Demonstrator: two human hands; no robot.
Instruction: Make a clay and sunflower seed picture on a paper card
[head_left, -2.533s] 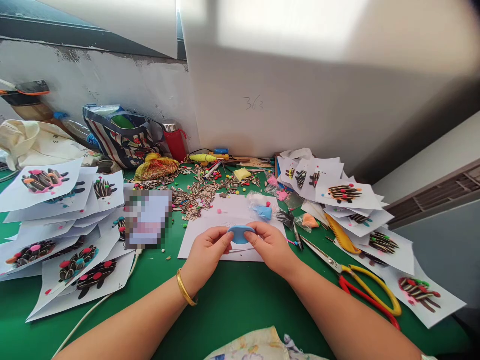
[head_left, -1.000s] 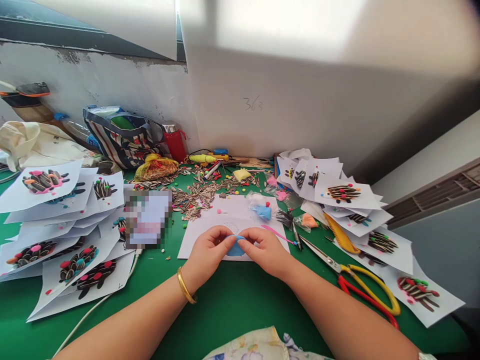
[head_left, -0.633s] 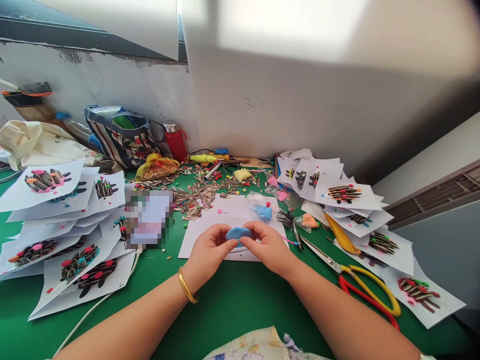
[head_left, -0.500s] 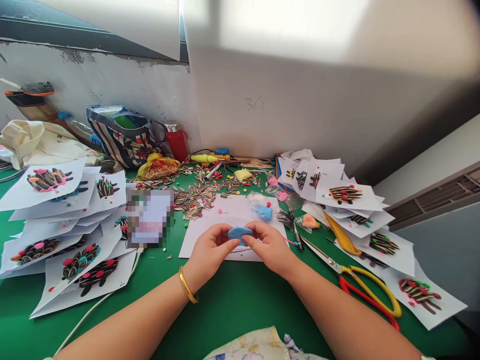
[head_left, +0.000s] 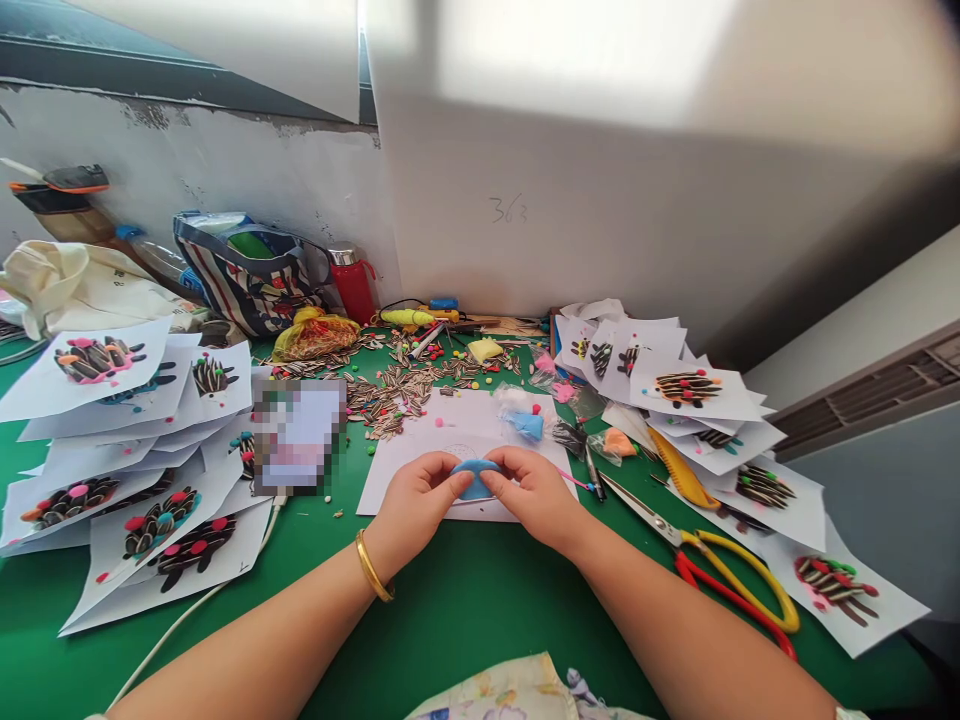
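at the centre of the frame, the left hand [head_left: 416, 497] and right hand [head_left: 538, 498] pinch a flattened piece of blue clay [head_left: 475, 484] between thumbs and fingers, above a white paper sheet [head_left: 401, 450] on the green bench [head_left: 465, 610]. striped seeds [head_left: 397, 388] lie scattered in the upper middle; scissors [head_left: 682, 538] with red and yellow handles rest at lower right, near the right forearm.

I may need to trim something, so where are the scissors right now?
In the head view, the scissors lie on the green table, right of the right hand, tips beside the black pen.
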